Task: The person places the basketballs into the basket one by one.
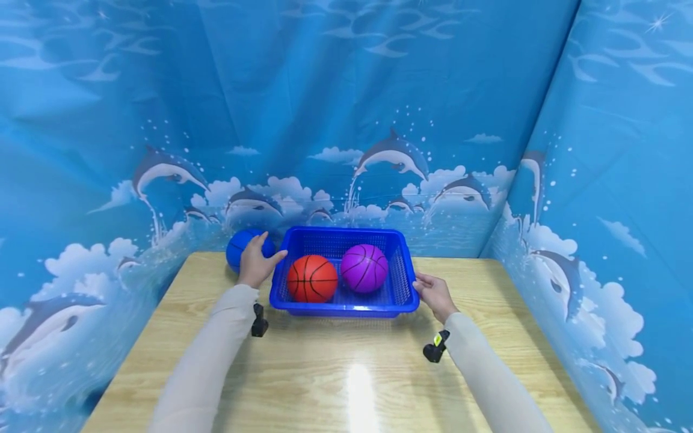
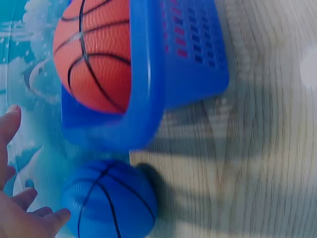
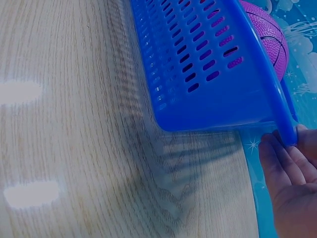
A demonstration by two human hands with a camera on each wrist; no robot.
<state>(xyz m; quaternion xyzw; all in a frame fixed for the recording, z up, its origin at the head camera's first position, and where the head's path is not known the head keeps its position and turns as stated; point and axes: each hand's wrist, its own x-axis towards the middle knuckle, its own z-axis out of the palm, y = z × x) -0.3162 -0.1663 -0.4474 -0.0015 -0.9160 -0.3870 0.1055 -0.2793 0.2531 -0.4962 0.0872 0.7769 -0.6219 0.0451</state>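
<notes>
A blue plastic basket (image 1: pixel 346 309) with slotted sides holds an orange-red ball (image 1: pixel 312 278) and a purple ball (image 1: pixel 364 268), both marked with black basketball lines. My right hand (image 1: pixel 435 294) pinches the basket's right rim; in the right wrist view its fingers (image 3: pixel 282 166) lie under the edge and the thumb is above. Left of the basket, a blue ball (image 1: pixel 235 250) of the same kind sits on the table. Over it is my left hand (image 1: pixel 254 264), thumb and fingers spread. In the left wrist view its fingertips are beside the blue ball (image 2: pixel 111 203); contact cannot be told.
The light wooden table (image 1: pixel 314 373) runs back to a blue curtain (image 1: pixel 325 108) printed with dolphins and clouds. Another such curtain (image 1: pixel 622 180) stands along the right side. A black wrist camera (image 1: pixel 259 322) is strapped to each wrist.
</notes>
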